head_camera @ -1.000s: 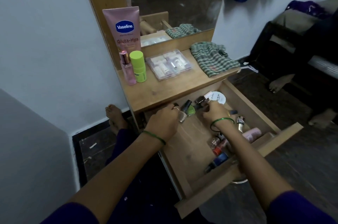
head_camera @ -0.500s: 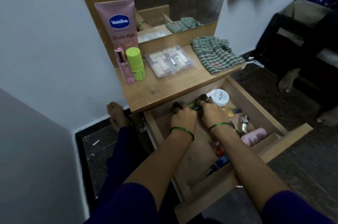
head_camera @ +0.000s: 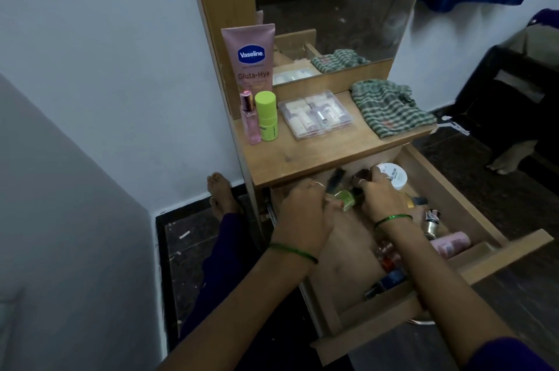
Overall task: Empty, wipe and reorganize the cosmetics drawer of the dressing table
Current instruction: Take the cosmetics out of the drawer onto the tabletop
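We have the pulled-out wooden drawer (head_camera: 472,207) of the dressing table open below the tabletop, and we are in the emptying step. Our left hand (head_camera: 302,213) curls its fingers round a small green nail polish bottle (head_camera: 344,199) with a dark cap near the drawer's back left. Our right hand (head_camera: 382,198) is curled over other dark-capped bottles just beside it, next to a round white jar (head_camera: 396,178); whether it truly grips one, we cannot tell, as the fingers are blurred. More small bottles lie along the drawer's right side: a red one (head_camera: 388,261), a blue one (head_camera: 390,278) and a pink cylinder (head_camera: 450,245) near the front.

On the wooden tabletop (head_camera: 296,155) stand a pink lotion tube (head_camera: 249,59), a slim pink perfume bottle (head_camera: 250,118), a lime-green stick (head_camera: 266,116), a clear plastic box of small tubes (head_camera: 316,115) and a crumpled green checked cloth (head_camera: 390,109).

Next, we judge, the bottles must be lifted out and set upright on the bare tabletop, without knocking the ones already standing.
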